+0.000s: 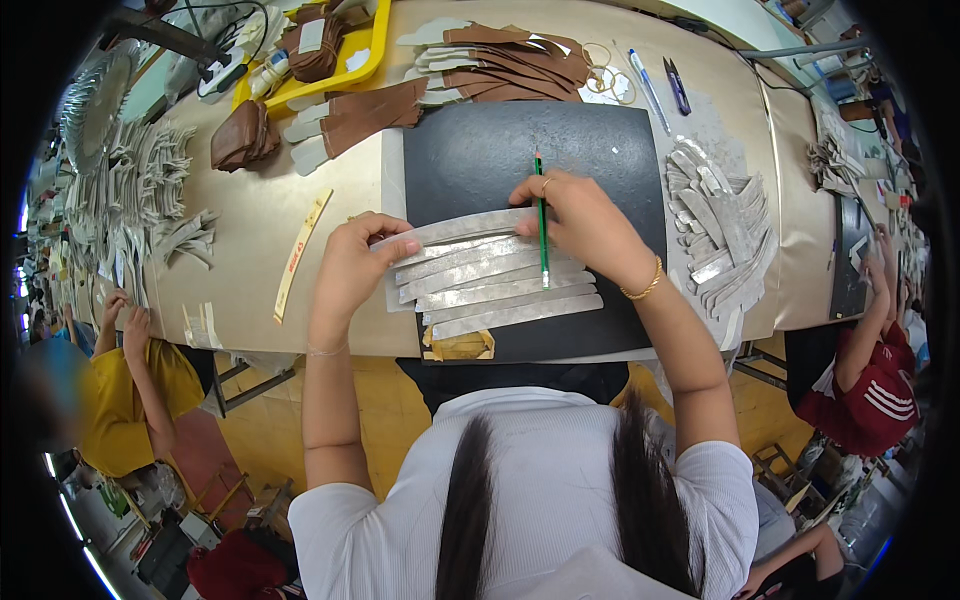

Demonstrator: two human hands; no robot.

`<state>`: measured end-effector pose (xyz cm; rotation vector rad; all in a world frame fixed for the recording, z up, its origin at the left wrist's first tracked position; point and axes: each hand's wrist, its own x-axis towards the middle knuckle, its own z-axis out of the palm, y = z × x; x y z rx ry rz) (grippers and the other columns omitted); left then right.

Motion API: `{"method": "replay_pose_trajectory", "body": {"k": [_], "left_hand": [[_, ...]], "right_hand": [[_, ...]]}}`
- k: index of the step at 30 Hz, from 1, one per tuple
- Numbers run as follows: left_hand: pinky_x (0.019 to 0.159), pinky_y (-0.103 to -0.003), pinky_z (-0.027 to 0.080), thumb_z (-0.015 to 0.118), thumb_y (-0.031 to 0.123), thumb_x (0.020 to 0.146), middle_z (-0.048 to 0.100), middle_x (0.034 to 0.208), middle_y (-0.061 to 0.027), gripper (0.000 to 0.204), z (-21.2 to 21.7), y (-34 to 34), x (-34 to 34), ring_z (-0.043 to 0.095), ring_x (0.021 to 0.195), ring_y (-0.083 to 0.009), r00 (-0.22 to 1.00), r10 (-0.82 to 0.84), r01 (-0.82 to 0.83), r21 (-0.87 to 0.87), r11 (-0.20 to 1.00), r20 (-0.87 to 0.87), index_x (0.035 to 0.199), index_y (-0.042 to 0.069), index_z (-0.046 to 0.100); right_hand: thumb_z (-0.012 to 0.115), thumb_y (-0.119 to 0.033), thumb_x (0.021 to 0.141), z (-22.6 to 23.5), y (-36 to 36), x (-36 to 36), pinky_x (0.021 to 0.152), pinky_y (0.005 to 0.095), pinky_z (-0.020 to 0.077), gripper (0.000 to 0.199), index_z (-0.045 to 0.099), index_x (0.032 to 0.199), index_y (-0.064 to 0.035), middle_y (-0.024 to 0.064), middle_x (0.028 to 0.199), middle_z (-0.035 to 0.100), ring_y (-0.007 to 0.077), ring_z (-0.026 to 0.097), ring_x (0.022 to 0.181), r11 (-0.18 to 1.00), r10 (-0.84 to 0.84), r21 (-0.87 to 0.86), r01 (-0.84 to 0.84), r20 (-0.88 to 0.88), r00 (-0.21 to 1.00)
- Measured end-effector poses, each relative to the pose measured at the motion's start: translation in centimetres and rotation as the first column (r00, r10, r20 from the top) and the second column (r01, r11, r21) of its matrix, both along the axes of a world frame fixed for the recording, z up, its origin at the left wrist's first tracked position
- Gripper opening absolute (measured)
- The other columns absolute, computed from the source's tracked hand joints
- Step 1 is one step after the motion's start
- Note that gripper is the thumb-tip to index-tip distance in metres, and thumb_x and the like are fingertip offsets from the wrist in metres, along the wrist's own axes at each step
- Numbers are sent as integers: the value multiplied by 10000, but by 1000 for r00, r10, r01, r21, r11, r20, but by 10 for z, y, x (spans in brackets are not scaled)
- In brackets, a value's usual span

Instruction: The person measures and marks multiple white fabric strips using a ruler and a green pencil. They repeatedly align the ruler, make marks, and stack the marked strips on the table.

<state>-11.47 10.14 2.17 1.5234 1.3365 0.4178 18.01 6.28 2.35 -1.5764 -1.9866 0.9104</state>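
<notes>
My left hand [355, 258] pinches the left end of a slightly curved grey strip [465, 227], thumb on top. Between the fingers of my right hand [590, 222] is a green pencil [544, 250], upright in the view, its lower tip over the strips. The right fingertips are at the right end of the same strip; whether they grip it too is hard to tell. Below it, several similar grey strips [500, 285] lie overlapped in a fanned row on a black board [490, 135]. A torn yellowish patch [458, 345] sits at the board's near left corner.
A heap of grey strips [715, 225] lies right of the board. Behind it are brown pieces [510, 65], a blue-white pen [650, 90] and thread snips [678, 88]. Leftward are a yellow ruler-like strip [302, 255], brown stacked pieces [243, 137] and a yellow tray [375, 50]. Other people work at both sides.
</notes>
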Motion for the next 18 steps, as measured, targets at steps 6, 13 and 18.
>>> {"method": "replay_pose_trajectory", "body": {"k": [6, 13, 18], "left_hand": [[667, -222, 433, 793, 127, 877, 646, 804, 9, 176, 2, 3, 3, 544, 743, -66, 999, 0, 2, 41, 999, -42, 931, -11, 698], [712, -313, 497, 796, 151, 847, 693, 805, -87, 219, 28, 2, -1, 619, 742, -178, 994, -44, 51, 66, 997, -103, 953, -19, 706], [745, -373, 511, 831, 161, 803, 701, 840, -127, 241, -2, -7, 7, 635, 778, -255, 980, -36, 80, 220, 972, -194, 908, -9, 696]], "right_hand": [[753, -197, 878, -4, -5, -10, 857, 429, 441, 202, 698, 1036, -83, 81, 941, 692, 283, 674, 844, 1000, -11, 15, 8, 192, 981], [742, -192, 886, 14, -4, -7, 866, 430, 429, 182, 687, 1009, -70, 80, 960, 688, 285, 677, 848, 995, 12, -96, 3, 153, 988], [738, -180, 886, -4, -10, -4, 853, 428, 414, 138, 678, 971, -89, 88, 1012, 670, 273, 656, 826, 998, -25, 59, 8, 294, 955]]}}
